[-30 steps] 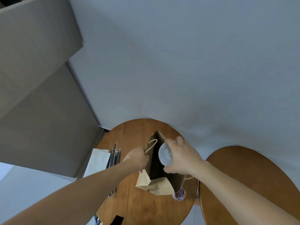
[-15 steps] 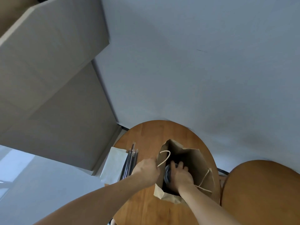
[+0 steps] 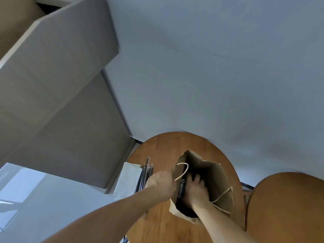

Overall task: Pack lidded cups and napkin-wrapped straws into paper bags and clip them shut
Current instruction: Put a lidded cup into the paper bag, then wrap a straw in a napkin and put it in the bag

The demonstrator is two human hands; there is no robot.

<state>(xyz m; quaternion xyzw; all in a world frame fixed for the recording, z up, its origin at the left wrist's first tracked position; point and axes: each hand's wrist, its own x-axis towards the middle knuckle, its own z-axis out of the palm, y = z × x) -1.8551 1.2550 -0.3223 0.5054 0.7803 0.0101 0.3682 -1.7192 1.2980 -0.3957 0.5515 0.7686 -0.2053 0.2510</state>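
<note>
brown paper bag [image 3: 210,176] stands near the right edge of the table [image 3: 157,149]. my left hand [image 3: 161,185] pinches its left rim; my right hand [image 3: 197,190], inside, curls round the lidded cup [image 3: 182,188]. if i release too high, the cup may tip, or my pull tears the rim.

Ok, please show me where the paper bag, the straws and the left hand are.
paper bag [image 3: 213,174], head view, on its inner far wall.
straws [image 3: 145,174], head view, on the middle of the dark bundle.
left hand [image 3: 160,184], head view, on the back of the hand.
</note>
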